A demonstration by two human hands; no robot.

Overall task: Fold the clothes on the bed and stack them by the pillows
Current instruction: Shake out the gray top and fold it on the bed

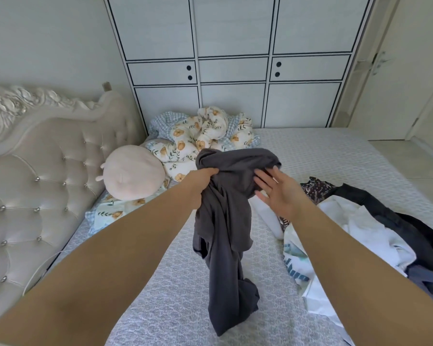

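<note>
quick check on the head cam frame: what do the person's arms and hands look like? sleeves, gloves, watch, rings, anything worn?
Both forearms are bare for their whole visible length: no sleeves reach into view. The left hand and right hand have no gloves. No watch, bracelet or strap shows at either wrist, and no rings show on the fingers that are visible. The right hand's fingernails look short and unpainted. No markings, cables or sensors show on either arm.

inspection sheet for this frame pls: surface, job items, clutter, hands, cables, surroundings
Surface: bed with pale patterned cover, bare in the middle.
Job's things: dark grey garment held up, unfolded, lower end trailing on the bed; unfolded clothes pile at right.
Clutter: round pink plush and floral bedding near the headboard.
Hands: left hand grips the garment's top; right hand open, fingers spread against it.
Cables: thin white cord beside the headboard.
Surroundings: tufted headboard, white wardrobe, door at right.
</note>
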